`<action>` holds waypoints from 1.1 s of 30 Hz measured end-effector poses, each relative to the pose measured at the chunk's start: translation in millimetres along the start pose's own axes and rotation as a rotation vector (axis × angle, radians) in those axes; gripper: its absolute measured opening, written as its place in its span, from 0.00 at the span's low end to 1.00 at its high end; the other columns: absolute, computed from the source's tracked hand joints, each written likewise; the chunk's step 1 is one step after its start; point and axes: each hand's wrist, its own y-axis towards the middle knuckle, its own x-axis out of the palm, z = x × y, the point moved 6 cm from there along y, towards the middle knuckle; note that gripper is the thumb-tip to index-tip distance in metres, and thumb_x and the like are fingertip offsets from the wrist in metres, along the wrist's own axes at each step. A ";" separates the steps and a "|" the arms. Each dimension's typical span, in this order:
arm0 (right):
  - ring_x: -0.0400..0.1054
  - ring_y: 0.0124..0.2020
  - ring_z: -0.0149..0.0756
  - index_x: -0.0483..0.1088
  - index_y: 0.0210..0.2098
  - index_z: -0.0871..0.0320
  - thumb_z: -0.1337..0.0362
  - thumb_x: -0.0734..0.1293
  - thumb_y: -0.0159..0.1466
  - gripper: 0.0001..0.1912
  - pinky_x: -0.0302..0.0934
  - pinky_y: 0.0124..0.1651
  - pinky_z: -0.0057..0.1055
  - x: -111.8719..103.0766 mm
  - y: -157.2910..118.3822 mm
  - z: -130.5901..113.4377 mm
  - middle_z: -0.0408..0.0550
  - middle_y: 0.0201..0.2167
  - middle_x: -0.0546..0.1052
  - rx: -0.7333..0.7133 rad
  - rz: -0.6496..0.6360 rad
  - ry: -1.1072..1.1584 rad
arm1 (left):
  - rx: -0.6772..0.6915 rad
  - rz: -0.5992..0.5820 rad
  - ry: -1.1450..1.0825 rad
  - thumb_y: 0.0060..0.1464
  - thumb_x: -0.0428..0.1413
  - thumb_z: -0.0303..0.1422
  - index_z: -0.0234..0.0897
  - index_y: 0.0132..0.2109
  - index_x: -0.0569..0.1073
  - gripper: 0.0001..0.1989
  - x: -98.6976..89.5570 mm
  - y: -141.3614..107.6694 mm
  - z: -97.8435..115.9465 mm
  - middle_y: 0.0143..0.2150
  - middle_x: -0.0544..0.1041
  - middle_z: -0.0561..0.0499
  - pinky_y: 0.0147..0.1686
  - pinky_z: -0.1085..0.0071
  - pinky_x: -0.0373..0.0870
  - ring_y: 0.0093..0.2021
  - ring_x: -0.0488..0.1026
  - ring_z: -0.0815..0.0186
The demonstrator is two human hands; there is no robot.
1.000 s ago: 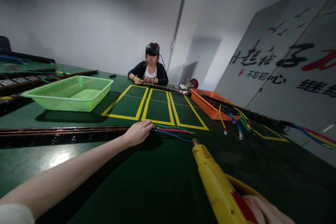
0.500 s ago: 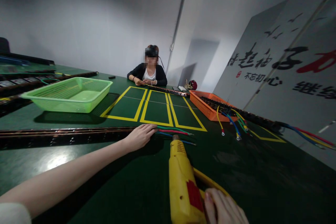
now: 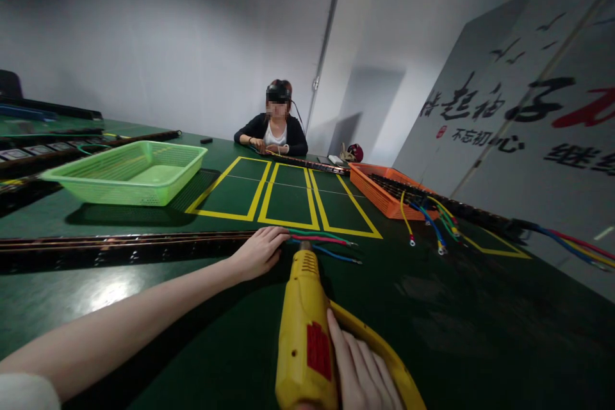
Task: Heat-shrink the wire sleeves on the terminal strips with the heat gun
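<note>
I see the right hand (image 3: 368, 368) clamped round the gun (image 3: 295, 327); the left hand (image 3: 259, 251), at the gun's eleven o'clock, is curled over the strip (image 3: 120, 252), wires (image 3: 329, 240) poking out at three.

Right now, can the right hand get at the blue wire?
Probably not: the right hand is gripping the yellow heat gun, so it's likely occupied. Otherwise, the blue wire has an uncovered free end.

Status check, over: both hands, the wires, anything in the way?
Left hand on dark harness, where wires emerge. Right hand holding yellow heat gun, nozzle pointed at wires. Left fingers close to nozzle; green basket off left, clear of gun.
</note>
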 end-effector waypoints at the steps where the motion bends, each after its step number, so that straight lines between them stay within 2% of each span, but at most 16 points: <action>1: 0.67 0.41 0.43 0.57 0.58 0.63 0.30 0.42 0.54 0.50 0.55 0.45 0.39 0.4 3.1 -5.8 0.53 0.42 0.73 0.021 0.002 -0.019 | -0.004 -0.003 -0.002 0.54 0.47 0.27 0.37 0.56 0.60 0.21 0.3 0.2 -0.3 0.56 0.63 0.45 0.56 0.61 0.59 0.56 0.60 0.61; 5: 0.68 0.39 0.45 0.55 0.59 0.69 0.26 0.46 0.47 0.59 0.57 0.44 0.40 2.6 12.6 -26.5 0.57 0.40 0.73 0.048 -0.011 -0.009 | -0.016 -0.005 -0.005 0.53 0.48 0.26 0.37 0.56 0.60 0.22 1.9 0.7 -1.2 0.56 0.63 0.46 0.57 0.61 0.58 0.56 0.59 0.61; 8: 0.68 0.39 0.45 0.55 0.58 0.69 0.25 0.46 0.46 0.60 0.58 0.43 0.40 2.9 14.8 -33.5 0.57 0.40 0.73 0.045 -0.019 0.006 | -0.013 -0.004 -0.012 0.54 0.47 0.26 0.37 0.56 0.60 0.21 2.0 0.5 -1.0 0.56 0.63 0.45 0.57 0.61 0.58 0.57 0.59 0.61; 14: 0.68 0.38 0.43 0.53 0.60 0.67 0.26 0.46 0.46 0.59 0.57 0.43 0.39 2.4 11.6 -32.1 0.54 0.40 0.73 0.051 -0.028 0.017 | 0.003 -0.010 -0.023 0.54 0.47 0.26 0.37 0.56 0.60 0.21 -0.2 0.1 -1.4 0.56 0.63 0.45 0.57 0.61 0.58 0.57 0.59 0.61; 18: 0.69 0.40 0.42 0.54 0.59 0.63 0.26 0.46 0.47 0.56 0.59 0.43 0.37 -1.3 12.1 -15.9 0.51 0.42 0.73 0.042 -0.078 -0.022 | 0.002 -0.021 -0.012 0.53 0.48 0.26 0.38 0.56 0.60 0.22 -0.3 0.7 -2.2 0.56 0.62 0.45 0.57 0.61 0.59 0.57 0.59 0.61; 21: 0.70 0.39 0.39 0.50 0.61 0.64 0.27 0.51 0.47 0.56 0.63 0.40 0.33 -9.9 18.0 -2.4 0.50 0.44 0.73 -0.081 -0.111 -0.062 | -0.002 -0.022 -0.007 0.55 0.46 0.28 0.38 0.57 0.59 0.21 0.0 0.8 -2.5 0.57 0.62 0.46 0.57 0.61 0.59 0.57 0.59 0.61; 23: 0.71 0.37 0.38 0.46 0.62 0.66 0.29 0.53 0.48 0.57 0.65 0.36 0.31 -18.9 22.9 5.9 0.50 0.41 0.75 -0.173 -0.091 -0.098 | -0.006 -0.019 -0.004 0.56 0.46 0.28 0.38 0.57 0.60 0.21 0.1 0.6 -2.7 0.57 0.62 0.46 0.57 0.61 0.59 0.56 0.59 0.61; 26: 0.72 0.34 0.35 0.46 0.62 0.66 0.31 0.54 0.50 0.55 0.65 0.32 0.28 -30.9 27.5 20.7 0.48 0.38 0.76 -0.224 -0.058 -0.124 | -0.005 -0.016 0.000 0.56 0.46 0.29 0.38 0.56 0.60 0.20 0.1 0.1 -2.9 0.57 0.62 0.46 0.57 0.61 0.59 0.56 0.60 0.61; 30: 0.72 0.36 0.33 0.48 0.62 0.68 0.31 0.55 0.50 0.54 0.65 0.34 0.25 -38.9 24.5 39.9 0.49 0.42 0.75 -0.301 -0.068 -0.162 | -0.001 -0.015 -0.005 0.56 0.46 0.28 0.38 0.57 0.60 0.21 -0.2 -0.4 -3.3 0.57 0.62 0.46 0.56 0.61 0.60 0.56 0.60 0.61; 33: 0.71 0.37 0.32 0.50 0.61 0.69 0.33 0.50 0.55 0.51 0.64 0.35 0.24 -43.4 16.5 61.6 0.50 0.42 0.75 -0.335 -0.050 -0.180 | -0.001 -0.013 -0.009 0.56 0.46 0.29 0.38 0.57 0.59 0.21 -0.1 -0.8 -3.9 0.57 0.62 0.46 0.57 0.60 0.60 0.56 0.60 0.61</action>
